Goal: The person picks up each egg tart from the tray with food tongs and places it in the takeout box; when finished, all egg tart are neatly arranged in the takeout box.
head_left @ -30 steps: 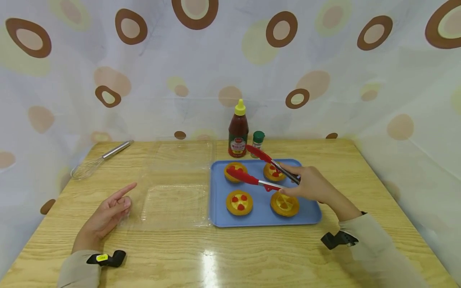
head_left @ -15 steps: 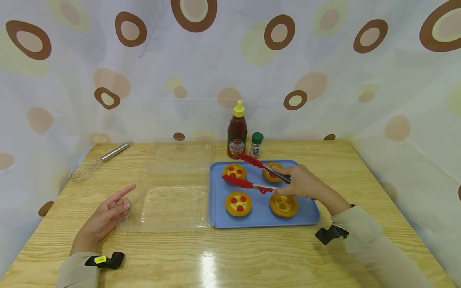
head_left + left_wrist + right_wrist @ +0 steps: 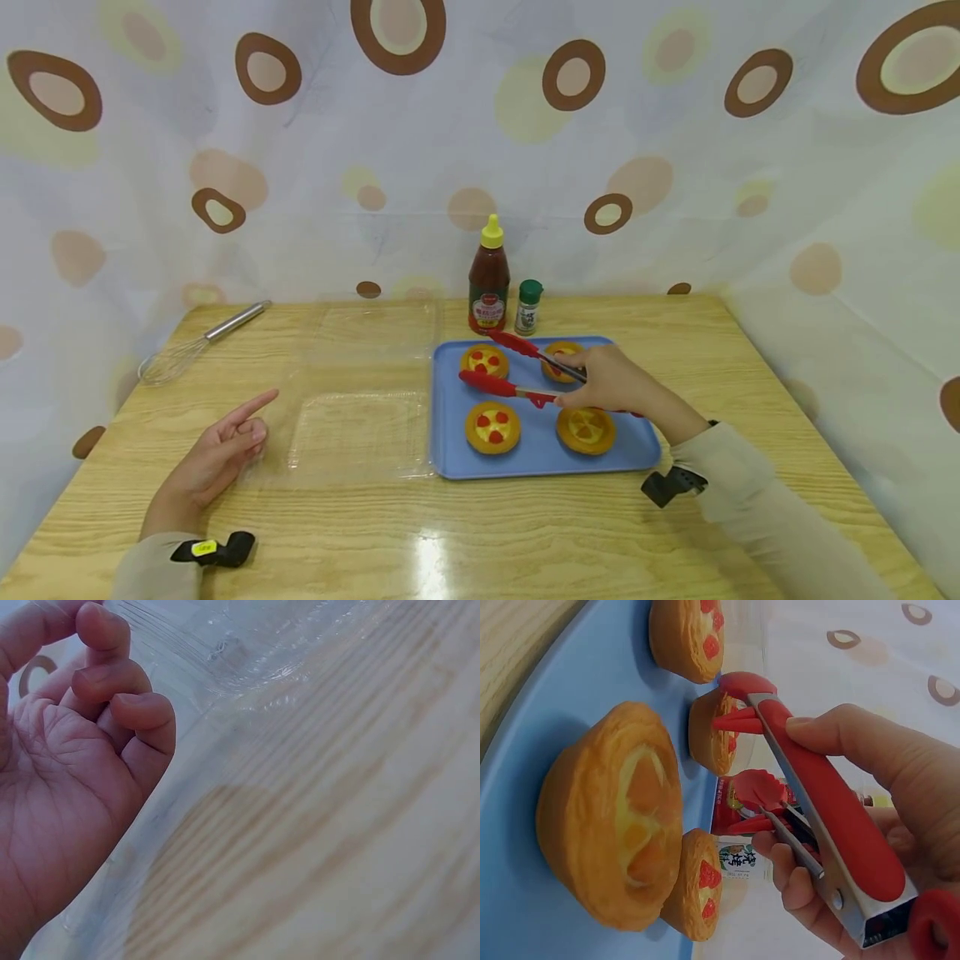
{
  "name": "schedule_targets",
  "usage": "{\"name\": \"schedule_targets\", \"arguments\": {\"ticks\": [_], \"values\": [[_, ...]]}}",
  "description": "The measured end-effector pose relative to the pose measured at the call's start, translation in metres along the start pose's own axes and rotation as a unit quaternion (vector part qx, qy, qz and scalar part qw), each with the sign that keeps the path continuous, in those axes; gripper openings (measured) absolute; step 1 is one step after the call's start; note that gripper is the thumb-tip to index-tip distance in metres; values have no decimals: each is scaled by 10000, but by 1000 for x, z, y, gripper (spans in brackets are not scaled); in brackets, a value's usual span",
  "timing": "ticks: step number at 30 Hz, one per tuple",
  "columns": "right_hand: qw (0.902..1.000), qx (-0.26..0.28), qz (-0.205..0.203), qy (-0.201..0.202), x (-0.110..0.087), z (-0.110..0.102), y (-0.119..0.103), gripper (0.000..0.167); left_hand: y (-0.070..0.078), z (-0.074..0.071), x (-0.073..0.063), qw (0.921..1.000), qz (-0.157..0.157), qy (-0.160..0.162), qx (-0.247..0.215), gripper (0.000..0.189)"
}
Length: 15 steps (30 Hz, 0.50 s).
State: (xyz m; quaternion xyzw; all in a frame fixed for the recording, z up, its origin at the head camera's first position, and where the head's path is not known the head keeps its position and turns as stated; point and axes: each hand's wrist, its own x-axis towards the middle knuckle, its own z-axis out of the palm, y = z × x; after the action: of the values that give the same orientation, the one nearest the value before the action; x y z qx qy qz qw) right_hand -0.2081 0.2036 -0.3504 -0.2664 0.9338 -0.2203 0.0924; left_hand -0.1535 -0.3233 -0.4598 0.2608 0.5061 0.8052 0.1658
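Since a second ago the red-tipped metal tongs [image 3: 517, 369] have slid left and slightly down over the tray, arms apart as before; the left hand has barely shifted. Tongs are held by the right hand [image 3: 611, 385], thumb and fingers [image 3: 832, 735] curled round the red handle, the two arms spread. Their red tips hover over the back-left tart with red dots [image 3: 484, 361], one tip behind it and one in front; contact cannot be told. That tart sits in the rear left corner of the flat blue rectangular tray [image 3: 540, 454], on the right half of the pale wooden worktop [image 3: 450, 533]. Three more round golden tarts on the tray: front-left tart [image 3: 492, 427], front-right tart [image 3: 586, 429] just below the right hand, back-right tart [image 3: 558, 350] partly hidden by tongs and hand.

Left hand [image 3: 213, 458] rests on the worktop at the left edge of the clear plastic clamshell box [image 3: 360, 433], index finger pointing out, other fingers [image 3: 124, 682] loosely curled, holding nothing. The box lies open and flat, just beside the tray's left edge.

Behind the tray, a dark red sauce bottle with a yellow cap [image 3: 488, 277] stands upright, with a small green-lidded spice jar [image 3: 528, 307] just beside it. A metal wire whisk [image 3: 191, 346] lies at the far left of the worktop. A spotted curtain [image 3: 480, 125] hangs behind.
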Motion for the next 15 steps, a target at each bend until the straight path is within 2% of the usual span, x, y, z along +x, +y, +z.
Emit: {"name": "schedule_targets", "arguments": {"ticks": [8, 15], "values": [[9998, 38, 203, -75, 4, 4, -3, 64, 0, -1, -1, 9998, -63, 119, 142, 59], [9993, 29, 378, -54, 6, 8, -2, 63, -1, -1, -1, 9997, -108, 179, 90, 59]]}}
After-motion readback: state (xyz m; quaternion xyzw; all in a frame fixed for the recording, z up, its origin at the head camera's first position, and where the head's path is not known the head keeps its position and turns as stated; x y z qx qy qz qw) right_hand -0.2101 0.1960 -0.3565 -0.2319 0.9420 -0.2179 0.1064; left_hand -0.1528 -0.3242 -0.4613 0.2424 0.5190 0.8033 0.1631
